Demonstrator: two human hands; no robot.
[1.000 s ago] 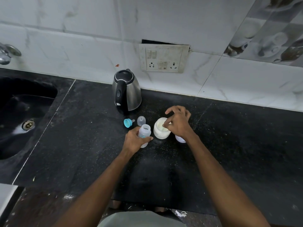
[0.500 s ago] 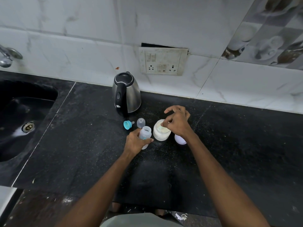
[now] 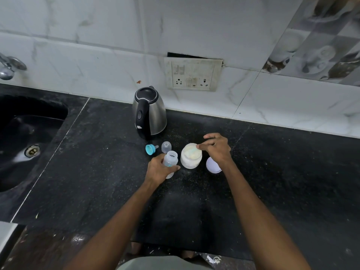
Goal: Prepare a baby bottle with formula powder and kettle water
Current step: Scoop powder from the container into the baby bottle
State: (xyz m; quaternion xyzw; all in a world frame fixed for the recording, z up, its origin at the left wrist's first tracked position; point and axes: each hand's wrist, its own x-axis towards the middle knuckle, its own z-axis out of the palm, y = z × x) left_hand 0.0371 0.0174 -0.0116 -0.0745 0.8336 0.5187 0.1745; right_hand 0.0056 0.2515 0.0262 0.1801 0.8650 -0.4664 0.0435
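A small clear baby bottle (image 3: 170, 159) stands open on the black counter (image 3: 97, 172), and my left hand (image 3: 158, 170) grips its body. Right of it sits an open white jar of pale formula powder (image 3: 191, 155). My right hand (image 3: 216, 148) hovers over the jar's right rim, thumb and fingers pinched at the powder; what they hold is too small to tell, though a pale blue scoop seems to lie in the powder. The steel kettle (image 3: 150, 112) with a black handle stands behind. The blue collar with teat (image 3: 151, 149) and the clear cap (image 3: 166, 146) lie beside the bottle.
The jar's white lid (image 3: 213, 165) lies under my right wrist. A black sink (image 3: 25, 141) with a tap (image 3: 9, 67) is at the left. A wall socket panel (image 3: 192, 74) sits above the kettle. The counter's front edge runs below my forearms.
My right hand has shifted a little to the right over the jar, uncovering more of the powder. My left hand keeps its grip on the bottle. The camera has tilted slightly.
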